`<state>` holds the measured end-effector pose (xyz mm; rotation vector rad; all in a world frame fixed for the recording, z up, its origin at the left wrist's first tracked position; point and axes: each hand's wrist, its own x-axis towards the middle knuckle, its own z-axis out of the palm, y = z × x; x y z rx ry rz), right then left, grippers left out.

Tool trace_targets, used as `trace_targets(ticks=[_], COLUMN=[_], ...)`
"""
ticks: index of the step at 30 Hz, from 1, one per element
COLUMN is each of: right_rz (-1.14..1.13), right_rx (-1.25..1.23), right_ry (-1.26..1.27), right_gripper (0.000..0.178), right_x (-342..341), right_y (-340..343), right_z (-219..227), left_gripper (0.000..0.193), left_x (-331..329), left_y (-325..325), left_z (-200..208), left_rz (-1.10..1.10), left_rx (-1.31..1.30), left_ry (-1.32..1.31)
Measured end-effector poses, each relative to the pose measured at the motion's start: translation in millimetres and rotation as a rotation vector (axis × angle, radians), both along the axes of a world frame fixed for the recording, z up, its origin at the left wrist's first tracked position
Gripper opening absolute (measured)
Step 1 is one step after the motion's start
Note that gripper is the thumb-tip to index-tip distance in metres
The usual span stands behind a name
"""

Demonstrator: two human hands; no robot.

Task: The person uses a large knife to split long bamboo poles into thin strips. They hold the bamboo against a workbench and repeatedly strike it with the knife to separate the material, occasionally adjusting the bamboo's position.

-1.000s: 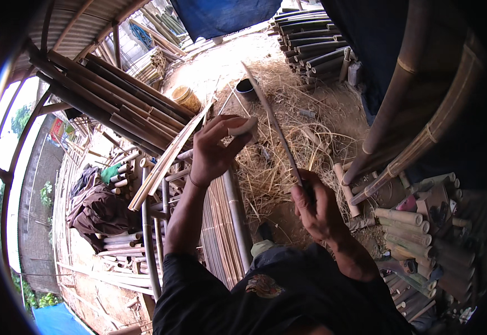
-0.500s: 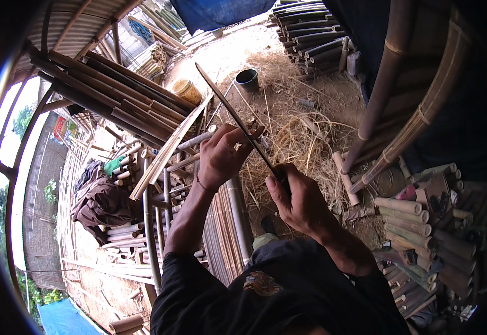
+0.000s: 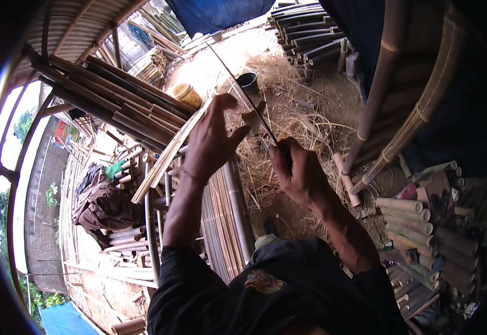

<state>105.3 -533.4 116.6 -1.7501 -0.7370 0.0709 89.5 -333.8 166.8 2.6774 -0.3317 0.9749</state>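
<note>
My right hand (image 3: 299, 167) grips the dark handle of a long, thin-bladed knife (image 3: 229, 72), whose blade slants up and away to the left. Left of the blade is my left hand (image 3: 210, 137), open, its thumb and fingers spread with nothing between them. Beside the blade, just off the left fingertips, a small brown piece (image 3: 252, 115) shows. Whether it touches the blade I cannot tell. Behind the left wrist, pale split bamboo strips (image 3: 168, 159) lean at a slant.
Dark bamboo poles (image 3: 109, 100) rest stacked at the left. A black bucket (image 3: 248, 82) and a yellowish basket (image 3: 186, 95) stand ahead. Bamboo shavings (image 3: 305, 134) litter the ground. Cut bamboo lengths (image 3: 402, 209) pile up at the right, beneath leaning thick poles (image 3: 416, 125).
My left hand has opened and moved up and left, away from the blade and the small piece. The knife has turned from its broader side to a thin edge-on view.
</note>
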Motion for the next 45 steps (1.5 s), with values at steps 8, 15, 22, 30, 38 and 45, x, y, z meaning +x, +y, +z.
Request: trace_targets(ticks=[8,15,22,30,38,45], right_rz=[-0.046,-0.085,-0.147,-0.053,0.013,-0.057], right_rx=[0.001,0.012,0.099,0.016,-0.165,-0.335], right_ry=[-0.055,-0.119,-0.147,0.028,0.111,0.196], right_gripper=[0.04,0.041,0.038,0.036,0.05,0.032], right_x=[23.3,27.7,33.8,50.5,91.8,146.7], right_y=[24.1,10.5,11.9,4.6,61.0,104.0], right_z=[23.3,-8.0,-23.1,-36.0,-139.5,-49.9], left_gripper=[0.035,0.055,0.059,0.059,0.052,0.037], left_x=[55.4,66.7,89.0,117.6,219.5,147.0], left_y=[-55.0,-78.6,-79.2,-65.0,75.5,66.9], left_z=[107.0,102.0,97.8,67.2,-48.6,-8.9], left_rz=[-0.267,-0.38,-0.39,-0.248,-0.038,-0.559], left_rx=[0.363,0.508,0.676,0.621,0.315,-0.666], left_ry=[-0.032,-0.355,-0.285,-0.016,0.189,0.222])
